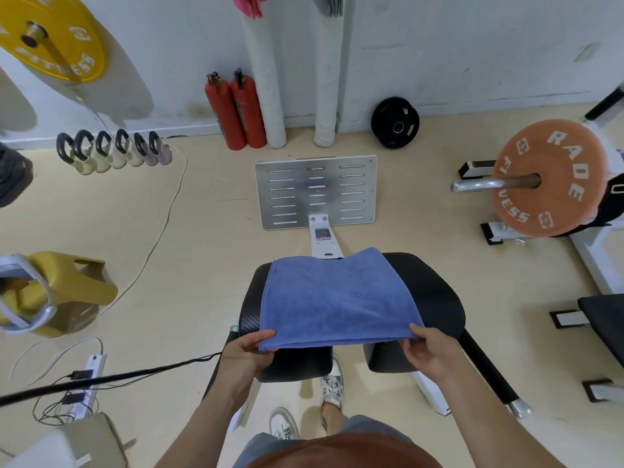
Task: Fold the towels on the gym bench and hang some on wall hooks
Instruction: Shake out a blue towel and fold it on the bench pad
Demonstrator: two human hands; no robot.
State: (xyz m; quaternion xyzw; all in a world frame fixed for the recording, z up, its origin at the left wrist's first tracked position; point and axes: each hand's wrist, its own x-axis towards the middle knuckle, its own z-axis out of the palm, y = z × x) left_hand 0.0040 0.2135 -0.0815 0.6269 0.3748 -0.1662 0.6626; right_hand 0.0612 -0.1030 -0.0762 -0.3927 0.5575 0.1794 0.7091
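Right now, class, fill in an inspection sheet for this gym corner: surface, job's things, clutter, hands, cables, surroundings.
Surface: black bench, partly covered.
Job's things: blue towel, folded, lying on the bench.
Clutter: row of kettlebells on the floor.
Hands: left hand and right hand each pinch a near towel corner.
Cables: white cable across the floor; power strip with black leads.
Surroundings: two fire extinguishers by the wall; orange weight plate on a bar.

A blue towel lay folded flat across the black gym bench at six o'clock, near edge lifted; a pink towel hung at twelve o'clock.
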